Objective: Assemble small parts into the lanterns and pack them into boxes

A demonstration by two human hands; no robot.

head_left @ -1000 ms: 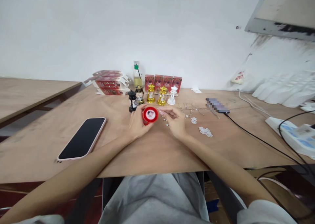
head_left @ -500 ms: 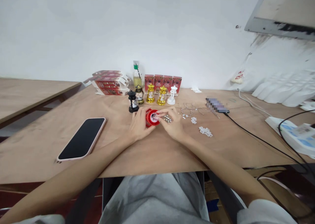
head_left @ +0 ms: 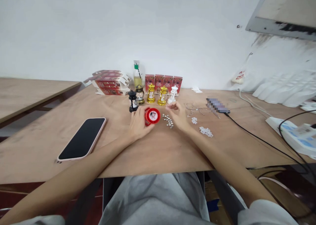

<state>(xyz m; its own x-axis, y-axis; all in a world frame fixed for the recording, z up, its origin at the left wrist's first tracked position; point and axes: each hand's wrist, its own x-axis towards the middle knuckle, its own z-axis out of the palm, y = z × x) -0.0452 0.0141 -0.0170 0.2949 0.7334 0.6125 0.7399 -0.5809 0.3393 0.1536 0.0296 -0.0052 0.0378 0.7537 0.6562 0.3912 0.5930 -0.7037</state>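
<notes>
My left hand (head_left: 138, 123) is wrapped round a small red lantern (head_left: 146, 117), which lies tipped so that its round underside faces me. A white disc with small dark and metallic parts (head_left: 153, 115) shows inside the red ring. Away from the lantern, to its right, my right hand (head_left: 178, 116) hovers with thumb and fingers apart and nothing visible between them. Just left of it, several small silvery round pieces like button cells (head_left: 168, 120) lie scattered on the wooden table (head_left: 158, 152).
Behind my hands stand a black lantern (head_left: 133, 101), a bronze one (head_left: 140, 95), gold lanterns (head_left: 162, 96) and a white lantern (head_left: 173, 94). Red boxes (head_left: 159, 81) line the wall. White plastic pieces (head_left: 205, 131), thin metal pieces (head_left: 194, 109), a phone (head_left: 82, 139) and a cabled device (head_left: 217, 105) lie around.
My right hand has left the lantern's underside and moved right, its fingers parting. The disc and the small round pieces are now uncovered. My left hand keeps hold of the lantern.
</notes>
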